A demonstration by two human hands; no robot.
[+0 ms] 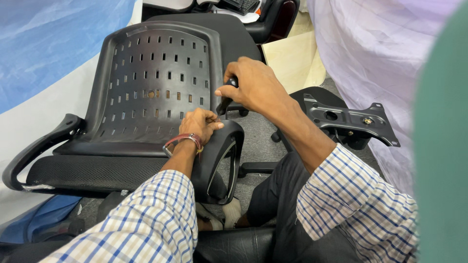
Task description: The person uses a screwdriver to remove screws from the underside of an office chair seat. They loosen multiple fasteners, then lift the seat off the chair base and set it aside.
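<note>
Nearest to the camera are two sleeves in blue-white check and dark trousers; the person sits low, w/ a black leather cushion (234,246) just under the legs. A bit farther, the left hand (199,125) rests on top of the near armrest (217,163), fingers curled narrow and pinched at something small by the tool tip; what it pinches I cannot tell, it is hidden. A red band sits on that wrist. This hand probably keeps the armrest steady against the seat. The right hand (253,86) is above and slightly to the right, closed round the black handle of a tool (225,100), prob. a screwdriver, which points down-left to the armrest top, just beside the left fingers. The chair (146,87) lies in front of the person w/ its seat near-left and the perforated plastic back rising to the far side, so the armrest joint is easy to reach from above. Its other armrest (39,146) is on the left, well apart. To the right, a metal seat plate (351,119) sits on another black base, near the right forearm but not touching. Far behind, more black chairs, a blue-white sheet on the left and pale plastic wrap (375,53) on the right.
</note>
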